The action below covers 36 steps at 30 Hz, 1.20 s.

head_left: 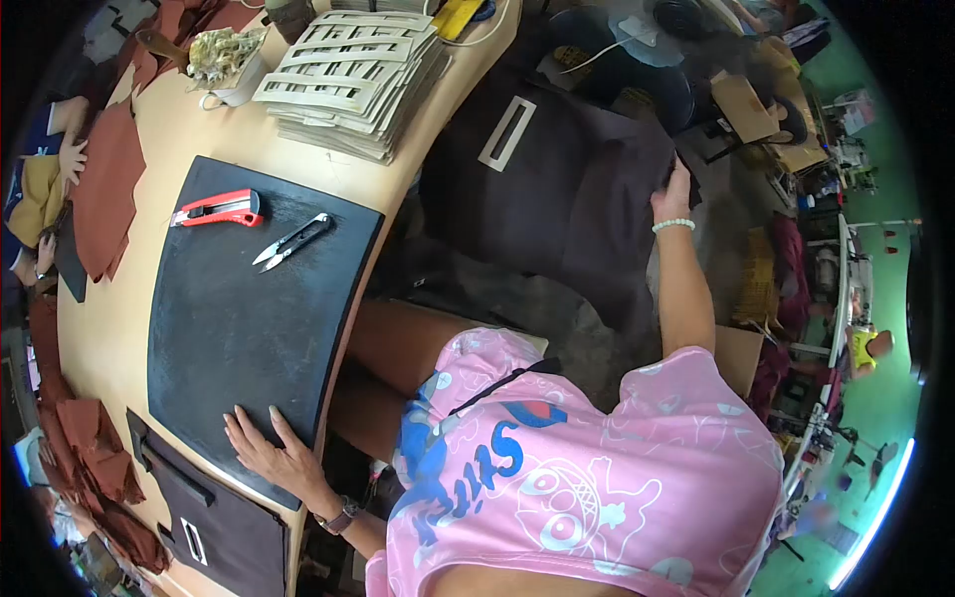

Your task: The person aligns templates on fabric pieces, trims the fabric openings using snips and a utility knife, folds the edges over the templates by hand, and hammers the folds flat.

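My left hand (pixel 271 453), with a watch on its wrist, lies on the near end of a black cutting mat (pixel 249 338), fingers spread and holding nothing. Out to the right, my right hand (pixel 673 194) grips the edge of a large dark brown fabric panel (pixel 557 184). That panel hangs beside the table and carries a pale rectangular frame (pixel 505 134). A red utility knife (pixel 221 208) and black-handled thread snips (pixel 294 243) rest on the mat's far part.
A stack of pale slotted templates (pixel 343 70) stands on the table beyond the mat, beside a white cup (pixel 234 80). Dark pieces (pixel 234 537) lie near the mat's lower edge. Reddish-brown sheets (pixel 107 189) line the left, where another person's hands (pixel 72 159) are.
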Each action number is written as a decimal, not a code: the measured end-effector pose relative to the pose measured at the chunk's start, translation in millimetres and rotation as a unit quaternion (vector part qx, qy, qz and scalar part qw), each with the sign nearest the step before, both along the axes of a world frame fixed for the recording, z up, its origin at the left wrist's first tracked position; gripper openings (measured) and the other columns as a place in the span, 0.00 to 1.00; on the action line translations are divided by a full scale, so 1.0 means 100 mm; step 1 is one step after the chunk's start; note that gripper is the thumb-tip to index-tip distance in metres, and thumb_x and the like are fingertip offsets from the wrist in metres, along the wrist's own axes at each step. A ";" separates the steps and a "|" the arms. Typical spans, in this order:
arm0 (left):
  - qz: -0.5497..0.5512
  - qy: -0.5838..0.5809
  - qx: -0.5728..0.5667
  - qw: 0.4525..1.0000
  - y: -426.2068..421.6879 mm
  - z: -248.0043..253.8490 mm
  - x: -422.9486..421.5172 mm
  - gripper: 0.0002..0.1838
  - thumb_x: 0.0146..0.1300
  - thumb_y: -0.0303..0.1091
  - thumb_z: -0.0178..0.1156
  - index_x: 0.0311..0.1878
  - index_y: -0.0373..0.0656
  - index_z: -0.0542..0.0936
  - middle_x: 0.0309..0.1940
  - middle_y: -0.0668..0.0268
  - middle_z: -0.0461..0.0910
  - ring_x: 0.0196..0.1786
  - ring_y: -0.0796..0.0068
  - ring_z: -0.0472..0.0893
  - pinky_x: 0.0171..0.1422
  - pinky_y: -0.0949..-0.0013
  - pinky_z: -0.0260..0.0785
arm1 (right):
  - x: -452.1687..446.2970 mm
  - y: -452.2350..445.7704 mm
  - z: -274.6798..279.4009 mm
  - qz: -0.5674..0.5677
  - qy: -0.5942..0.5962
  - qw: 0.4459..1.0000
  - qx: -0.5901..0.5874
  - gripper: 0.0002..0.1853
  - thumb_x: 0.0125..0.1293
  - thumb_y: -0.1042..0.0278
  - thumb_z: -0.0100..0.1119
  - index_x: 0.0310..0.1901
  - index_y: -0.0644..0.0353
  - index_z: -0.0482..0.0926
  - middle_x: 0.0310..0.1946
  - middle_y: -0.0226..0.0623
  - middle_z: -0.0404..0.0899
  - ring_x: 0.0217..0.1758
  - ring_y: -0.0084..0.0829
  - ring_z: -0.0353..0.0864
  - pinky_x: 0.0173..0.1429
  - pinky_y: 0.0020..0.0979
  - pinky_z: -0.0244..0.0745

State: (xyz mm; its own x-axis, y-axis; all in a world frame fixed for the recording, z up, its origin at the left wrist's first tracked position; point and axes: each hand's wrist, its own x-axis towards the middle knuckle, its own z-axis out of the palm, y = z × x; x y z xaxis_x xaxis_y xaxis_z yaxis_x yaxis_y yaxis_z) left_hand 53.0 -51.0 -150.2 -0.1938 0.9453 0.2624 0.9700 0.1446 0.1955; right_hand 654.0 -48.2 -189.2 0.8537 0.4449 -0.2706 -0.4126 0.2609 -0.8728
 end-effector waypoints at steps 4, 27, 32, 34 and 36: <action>0.000 0.016 0.010 1.000 -0.01 0.00 0.01 0.26 0.68 0.48 0.52 0.64 0.45 0.70 0.67 0.56 0.63 0.69 0.53 0.62 0.69 0.42 0.49 | -0.09 -0.05 0.04 0.074 -0.009 0.997 0.017 0.19 0.71 0.61 0.44 0.55 0.66 0.74 0.56 0.39 0.75 0.59 0.36 0.72 0.67 0.33 0.62; -0.153 -0.708 -0.408 0.555 0.64 -0.88 2.98 0.33 0.58 0.45 0.66 0.60 0.33 0.67 0.52 0.62 0.73 0.54 0.75 0.72 0.60 0.71 0.63 | -1.62 -0.17 -0.13 0.364 -0.376 0.843 -0.124 0.11 0.66 0.69 0.54 0.44 0.67 0.77 0.45 0.43 0.81 0.46 0.36 0.82 0.51 0.31 0.74; -0.046 -0.686 -0.399 0.606 0.66 -0.99 2.97 0.13 0.60 0.42 0.64 0.39 0.40 0.81 0.38 0.71 0.79 0.42 0.84 0.74 0.49 0.74 0.64 | -0.35 -0.43 -0.63 0.059 -0.438 0.782 -0.439 0.21 0.61 0.59 0.61 0.50 0.65 0.75 0.53 0.51 0.75 0.57 0.46 0.74 0.60 0.39 0.69; -0.063 -0.696 -0.351 0.623 0.66 -1.32 2.88 0.21 0.59 0.39 0.64 0.51 0.36 0.77 0.48 0.61 0.77 0.52 0.74 0.74 0.58 0.71 0.63 | 0.02 -0.51 -0.74 0.022 -0.386 0.730 -0.563 0.31 0.56 0.54 0.65 0.55 0.69 0.71 0.57 0.57 0.69 0.62 0.49 0.70 0.63 0.41 0.66; -0.039 -0.615 -0.220 0.756 0.54 -1.57 2.84 0.28 0.58 0.39 0.65 0.58 0.33 0.71 0.56 0.54 0.71 0.60 0.64 0.69 0.64 0.67 0.58 | 0.23 -0.55 -0.88 0.065 -0.313 0.719 -0.617 0.39 0.50 0.50 0.70 0.56 0.73 0.69 0.58 0.60 0.68 0.62 0.51 0.70 0.66 0.40 0.64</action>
State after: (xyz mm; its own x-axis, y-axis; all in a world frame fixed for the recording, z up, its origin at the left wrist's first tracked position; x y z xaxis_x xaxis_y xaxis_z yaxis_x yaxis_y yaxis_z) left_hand 336.9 2.9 -307.1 0.0262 0.9099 -0.4140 0.1013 0.4096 0.9066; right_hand 676.9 -103.2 -277.2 0.9530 0.2825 -0.1093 0.2102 -0.8767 -0.4328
